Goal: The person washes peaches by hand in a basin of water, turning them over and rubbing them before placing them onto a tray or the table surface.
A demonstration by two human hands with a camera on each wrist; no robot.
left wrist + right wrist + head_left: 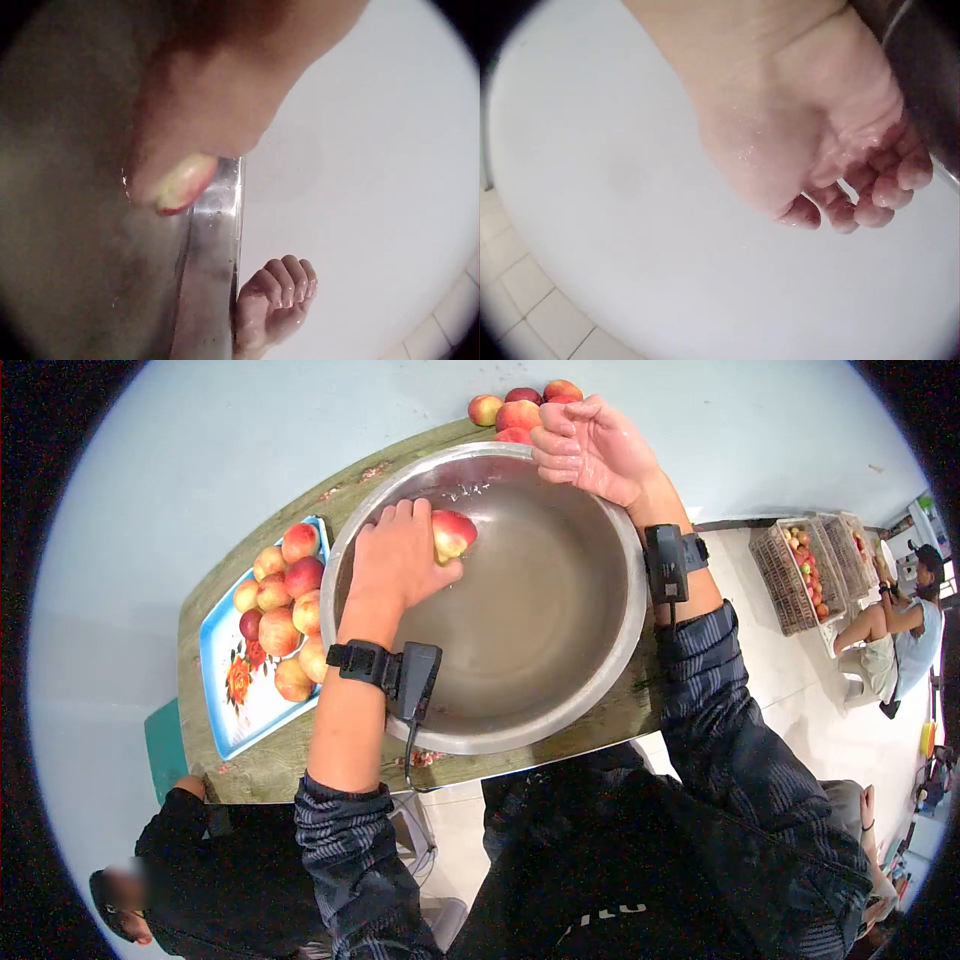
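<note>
My left hand (398, 560) grips a red and yellow nectarine (455, 534) inside a large metal basin (510, 741), near its left wall. Water stands in the basin, cloudy and greyish. The left wrist view shows the nectarine (187, 185) partly hidden by the hand, with the basin's shiny rim beyond it. Over the far right rim, my right hand (600, 452) is raised, palm turned up and wet, fingers loosely curled around nothing. Droplets glisten on that palm in the right wrist view.
Left of the basin, a blue-edged floral tray (228, 725) holds several nectarines (280, 630). More nectarines (518, 415) are piled behind the basin by the wall. A person (215, 880) is at the lower left; another (905, 625) sits at right near fruit crates (785, 585).
</note>
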